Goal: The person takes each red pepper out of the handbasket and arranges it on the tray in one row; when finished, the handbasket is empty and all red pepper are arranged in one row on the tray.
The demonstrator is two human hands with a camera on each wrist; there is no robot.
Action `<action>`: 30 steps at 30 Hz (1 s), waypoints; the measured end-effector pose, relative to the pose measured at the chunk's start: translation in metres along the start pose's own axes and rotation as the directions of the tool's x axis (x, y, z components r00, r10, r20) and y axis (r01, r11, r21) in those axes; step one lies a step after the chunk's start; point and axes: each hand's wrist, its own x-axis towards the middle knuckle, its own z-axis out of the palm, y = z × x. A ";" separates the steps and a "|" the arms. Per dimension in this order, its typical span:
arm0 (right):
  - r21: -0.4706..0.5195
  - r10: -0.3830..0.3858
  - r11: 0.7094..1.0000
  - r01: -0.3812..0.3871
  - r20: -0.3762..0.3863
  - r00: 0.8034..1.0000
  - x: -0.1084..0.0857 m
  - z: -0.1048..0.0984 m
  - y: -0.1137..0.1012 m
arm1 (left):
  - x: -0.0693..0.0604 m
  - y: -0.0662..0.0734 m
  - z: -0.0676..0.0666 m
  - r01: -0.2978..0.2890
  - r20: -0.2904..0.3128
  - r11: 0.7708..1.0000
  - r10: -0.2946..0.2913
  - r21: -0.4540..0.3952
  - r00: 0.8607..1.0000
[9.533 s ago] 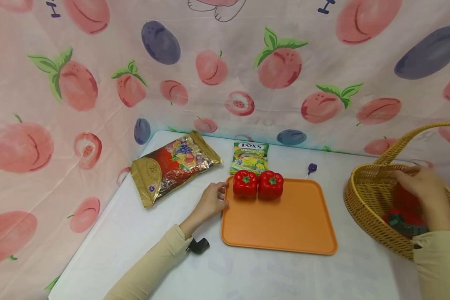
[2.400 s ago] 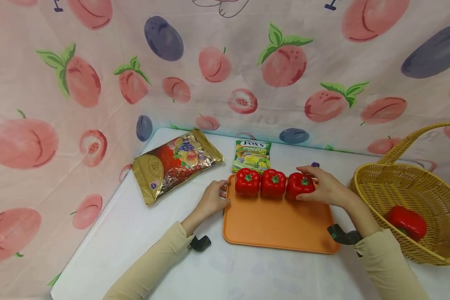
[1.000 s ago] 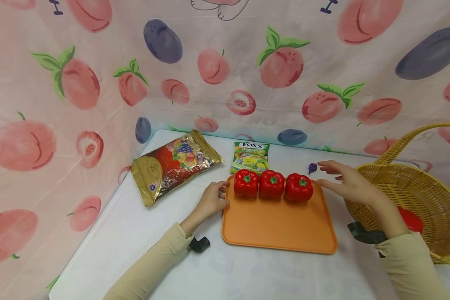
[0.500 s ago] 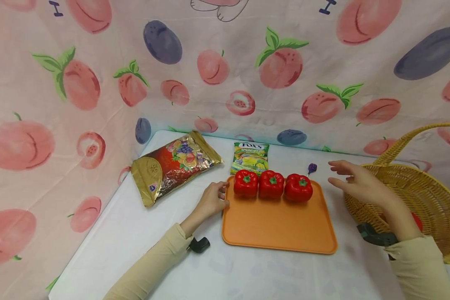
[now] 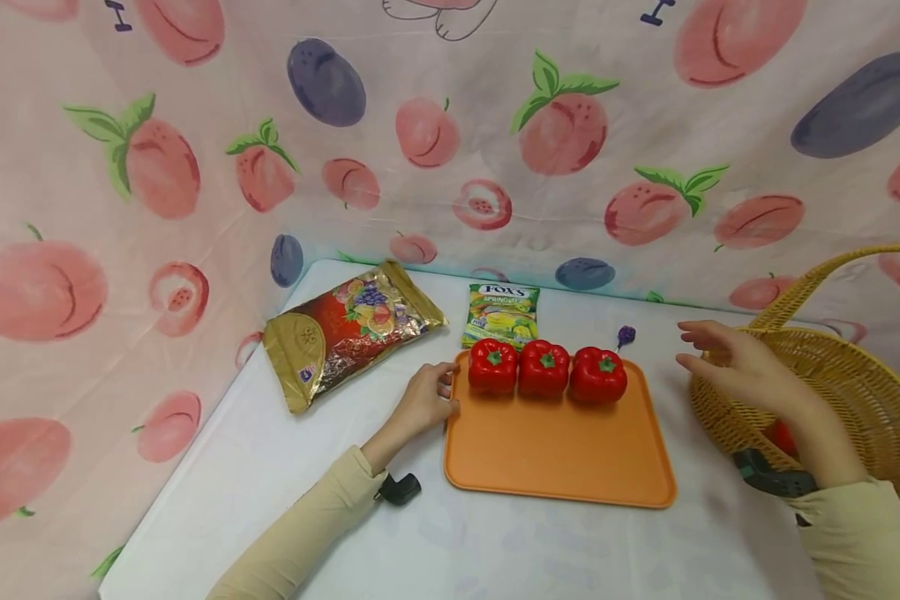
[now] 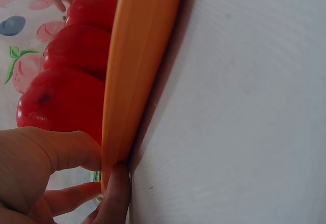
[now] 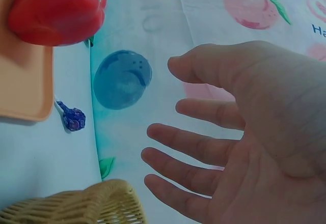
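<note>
Three red bell peppers (image 5: 546, 369) stand in a row along the far edge of an orange tray (image 5: 559, 450). My left hand (image 5: 423, 398) pinches the tray's left rim; in the left wrist view the thumb lies on the rim's inner side and a finger (image 6: 116, 196) under it. My right hand (image 5: 742, 367), fingers spread and holding nothing, hovers by the left side of a wicker basket (image 5: 862, 375). Inside the basket a red bell pepper (image 5: 782, 435) is mostly hidden behind the right forearm.
Behind the tray lies a green candy bag (image 5: 500, 315), with a purple-wrapped lollipop (image 5: 626, 335) to its right. A large gold and red snack bag (image 5: 352, 333) rests at the left. Fruit-printed cloth hangs behind and at the left of the white table (image 5: 390, 550).
A third pepper now stands on the tray, set there by my right hand from the basket. That hand has let go and moved right toward the basket. My left hand stays on the rim.
</note>
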 end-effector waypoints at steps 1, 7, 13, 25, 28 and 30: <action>-0.004 -0.006 1.000 0.006 -0.008 1.000 -0.001 -0.001 0.002 | 0.000 0.000 0.000 -0.001 0.000 1.000 0.001 0.001 1.000; 0.019 -0.027 0.999 0.028 -0.051 0.998 -0.005 -0.007 0.011 | 0.001 -0.001 0.001 -0.001 0.000 1.000 0.001 0.005 1.000; 0.026 -0.017 0.999 0.020 -0.090 0.996 -0.008 -0.009 0.019 | 0.001 -0.002 0.001 -0.005 0.000 1.000 0.005 0.007 1.000; 0.070 0.011 0.998 -0.002 -0.129 0.992 -0.015 -0.014 0.035 | 0.002 -0.004 0.002 -0.013 0.000 1.000 0.013 0.003 1.000; 0.060 0.035 0.998 -0.028 -0.118 0.992 -0.017 -0.016 0.038 | 0.002 -0.003 0.002 -0.010 0.000 1.000 0.010 0.002 1.000; 0.054 0.051 0.998 -0.045 -0.111 0.992 -0.019 -0.018 0.040 | 0.002 -0.003 0.001 -0.007 0.001 1.000 0.007 0.000 1.000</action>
